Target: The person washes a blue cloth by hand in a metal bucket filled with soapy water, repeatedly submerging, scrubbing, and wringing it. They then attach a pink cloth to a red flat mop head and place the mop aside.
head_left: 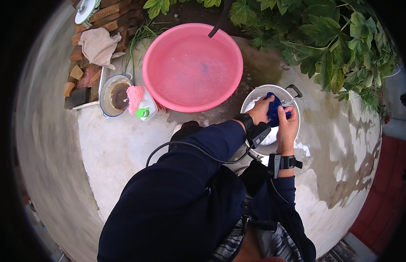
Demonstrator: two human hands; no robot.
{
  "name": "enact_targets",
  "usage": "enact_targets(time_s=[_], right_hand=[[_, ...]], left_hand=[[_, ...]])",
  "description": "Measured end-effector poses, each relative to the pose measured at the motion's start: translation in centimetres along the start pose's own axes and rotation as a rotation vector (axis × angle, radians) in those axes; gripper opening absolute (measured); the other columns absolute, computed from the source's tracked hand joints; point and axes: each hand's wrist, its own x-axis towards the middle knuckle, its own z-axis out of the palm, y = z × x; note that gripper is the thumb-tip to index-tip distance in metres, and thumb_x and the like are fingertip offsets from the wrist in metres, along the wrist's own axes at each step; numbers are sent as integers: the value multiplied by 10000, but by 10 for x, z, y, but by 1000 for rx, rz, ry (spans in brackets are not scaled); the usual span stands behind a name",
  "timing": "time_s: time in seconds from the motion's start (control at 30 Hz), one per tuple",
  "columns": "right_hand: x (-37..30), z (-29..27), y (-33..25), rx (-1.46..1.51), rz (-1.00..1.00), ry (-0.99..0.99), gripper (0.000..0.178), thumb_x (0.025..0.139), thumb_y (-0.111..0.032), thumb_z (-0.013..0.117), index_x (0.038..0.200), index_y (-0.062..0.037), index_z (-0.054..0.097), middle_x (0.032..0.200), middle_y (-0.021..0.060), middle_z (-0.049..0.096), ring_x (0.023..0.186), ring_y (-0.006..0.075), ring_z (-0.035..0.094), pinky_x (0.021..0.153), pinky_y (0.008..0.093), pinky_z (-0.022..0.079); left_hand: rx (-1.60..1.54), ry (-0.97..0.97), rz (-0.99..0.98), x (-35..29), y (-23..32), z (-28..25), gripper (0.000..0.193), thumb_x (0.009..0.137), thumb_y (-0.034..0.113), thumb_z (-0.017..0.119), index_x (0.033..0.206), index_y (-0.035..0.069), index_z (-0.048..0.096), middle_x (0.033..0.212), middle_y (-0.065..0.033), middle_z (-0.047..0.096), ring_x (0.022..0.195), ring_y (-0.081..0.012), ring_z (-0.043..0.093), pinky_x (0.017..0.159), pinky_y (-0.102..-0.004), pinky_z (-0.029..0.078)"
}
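A dark blue piece of wet-looking cloth (273, 114) is bunched up between my two hands, over a pale two-handled pot (251, 94) with white suds (270, 138) in it. My left hand (259, 112) grips the cloth's left side, fingers curled over its upper part. On the other side my right hand (288, 124) pinches it between thumb and fingers. What kind of garment or rag it is, I cannot make out. Both wrists wear black straps with small devices, and a cable runs across my left sleeve.
A large pink tub (149, 72) of water stands left of the pot, a dark hose (220, 22) above it. Farther left are a white jug (147, 105) with a green cap, a pink knitted cloth (135, 98), a dirty pot (107, 99) and stacked bricks (110, 16). Leafy plants (325, 56) overhang the right.
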Motion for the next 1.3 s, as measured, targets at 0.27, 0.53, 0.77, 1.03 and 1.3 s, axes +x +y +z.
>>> enact_targets(time_s=[0.27, 0.53, 0.77, 1.03, 1.3], right_hand=[[35, -47, 70, 368, 259, 374, 247, 870, -217, 549, 1064, -63, 554, 966, 64, 555, 838, 158, 550, 728, 287, 471], [9, -26, 62, 65, 108, 509, 316, 896, -284, 519, 948, 28, 542, 854, 135, 600, 761, 194, 544, 723, 315, 446], [11, -33, 44, 114, 60, 379, 282, 887, -251, 534, 990, 11, 534, 928, 133, 587, 809, 195, 542, 755, 322, 444], [31, -57, 71, -182, -1, 604, 254, 848, -234, 541, 891, 16, 558, 802, 143, 602, 682, 228, 534, 690, 357, 448], [8, -15, 48, -153, -45, 450, 188, 836, -197, 538, 846, -10, 549, 748, 102, 564, 704, 172, 521, 690, 309, 444]], left_hand=[[337, 28, 115, -6, -54, 40, 377, 896, 344, 553, 1145, 73, 467, 1033, -83, 553, 860, -194, 577, 760, -360, 494], [247, -124, -28, -16, -49, 44, 392, 928, 320, 481, 1254, 105, 446, 1126, -77, 542, 1004, -195, 532, 857, -361, 452], [190, -192, -106, -28, -34, 59, 436, 893, 396, 536, 1245, 152, 458, 1136, -67, 527, 1012, -192, 524, 876, -360, 445], [427, 19, -236, -42, -67, 40, 489, 911, 412, 467, 1340, 214, 342, 1270, -52, 439, 1072, -267, 475, 881, -457, 424], [164, -196, -153, -22, -24, 40, 311, 932, 299, 464, 1197, 143, 513, 1089, -80, 552, 994, -199, 544, 870, -341, 456]])
